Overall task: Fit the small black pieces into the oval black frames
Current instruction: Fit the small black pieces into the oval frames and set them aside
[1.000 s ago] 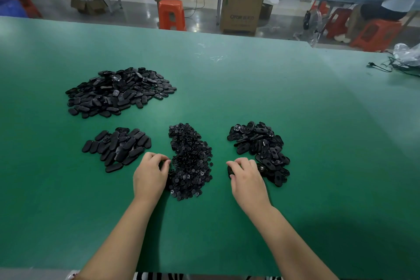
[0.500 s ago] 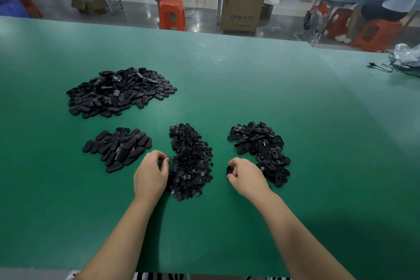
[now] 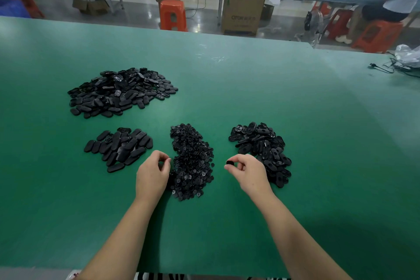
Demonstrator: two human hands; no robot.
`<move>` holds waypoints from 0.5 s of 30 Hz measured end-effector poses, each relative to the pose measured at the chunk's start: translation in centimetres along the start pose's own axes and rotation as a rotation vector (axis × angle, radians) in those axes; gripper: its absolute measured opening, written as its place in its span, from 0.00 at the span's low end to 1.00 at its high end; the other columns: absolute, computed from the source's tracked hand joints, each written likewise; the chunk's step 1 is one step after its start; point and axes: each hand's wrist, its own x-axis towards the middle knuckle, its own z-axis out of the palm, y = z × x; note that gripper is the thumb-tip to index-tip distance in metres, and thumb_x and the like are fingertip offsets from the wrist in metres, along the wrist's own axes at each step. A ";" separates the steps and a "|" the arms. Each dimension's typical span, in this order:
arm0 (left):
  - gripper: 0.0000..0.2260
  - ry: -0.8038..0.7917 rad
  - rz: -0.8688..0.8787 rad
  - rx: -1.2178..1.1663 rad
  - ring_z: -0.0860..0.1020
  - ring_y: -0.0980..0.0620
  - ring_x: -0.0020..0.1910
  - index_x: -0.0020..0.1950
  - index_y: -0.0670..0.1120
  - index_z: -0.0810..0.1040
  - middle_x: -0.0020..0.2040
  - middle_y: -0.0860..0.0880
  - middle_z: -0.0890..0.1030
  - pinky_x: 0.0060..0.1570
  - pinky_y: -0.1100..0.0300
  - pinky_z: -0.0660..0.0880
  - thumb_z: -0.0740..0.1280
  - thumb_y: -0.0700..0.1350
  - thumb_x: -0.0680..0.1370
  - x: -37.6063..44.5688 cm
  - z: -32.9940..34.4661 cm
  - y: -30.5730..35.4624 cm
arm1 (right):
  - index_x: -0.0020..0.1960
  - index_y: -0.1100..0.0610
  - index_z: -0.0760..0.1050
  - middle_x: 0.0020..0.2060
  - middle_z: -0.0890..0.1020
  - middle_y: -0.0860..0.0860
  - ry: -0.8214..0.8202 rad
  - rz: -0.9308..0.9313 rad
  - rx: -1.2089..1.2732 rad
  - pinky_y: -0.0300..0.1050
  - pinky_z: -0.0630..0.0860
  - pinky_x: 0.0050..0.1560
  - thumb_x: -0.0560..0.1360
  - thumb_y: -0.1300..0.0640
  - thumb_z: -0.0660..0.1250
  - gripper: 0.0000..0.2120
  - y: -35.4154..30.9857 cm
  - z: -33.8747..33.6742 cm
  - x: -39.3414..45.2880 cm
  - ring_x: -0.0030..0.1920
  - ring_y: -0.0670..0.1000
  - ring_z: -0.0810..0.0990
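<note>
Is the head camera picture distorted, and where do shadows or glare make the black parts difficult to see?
Head view: wide-angle bending curves the green table edge; soft glare whitens its far left; arm shadows darken the near right; the small black pieces merge into one dark mass; the item the right hand pinches is sharp enough.

The left hand (image 3: pixel 151 175) curls over whatever it may pinch, hiding it; the right hand (image 3: pixel 248 171) covers part of the frame pile (image 3: pixel 261 148); both forearms are cut off below
</note>
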 end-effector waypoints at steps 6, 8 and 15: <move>0.06 0.015 -0.042 -0.066 0.78 0.59 0.36 0.47 0.49 0.78 0.38 0.56 0.80 0.36 0.61 0.72 0.70 0.38 0.77 -0.1 -0.2 0.0 | 0.49 0.50 0.82 0.39 0.82 0.50 -0.069 0.095 0.465 0.47 0.84 0.40 0.77 0.61 0.73 0.06 -0.2 1.2 -0.9 0.34 0.49 0.84; 0.06 0.022 -0.065 -0.105 0.78 0.63 0.40 0.50 0.49 0.79 0.41 0.56 0.81 0.39 0.65 0.71 0.70 0.38 0.77 -0.1 -0.3 0.1 | 0.52 0.50 0.82 0.44 0.85 0.52 -0.080 0.114 0.549 0.50 0.85 0.46 0.77 0.60 0.73 0.07 0.0 1.7 -1.3 0.37 0.53 0.87; 0.06 0.025 -0.095 -0.153 0.78 0.65 0.37 0.50 0.50 0.82 0.39 0.57 0.82 0.34 0.77 0.69 0.70 0.39 0.78 0.0 -0.4 0.2 | 0.64 0.48 0.72 0.46 0.85 0.54 0.045 0.123 0.633 0.44 0.83 0.51 0.81 0.66 0.66 0.17 0.8 3.6 -2.3 0.46 0.50 0.87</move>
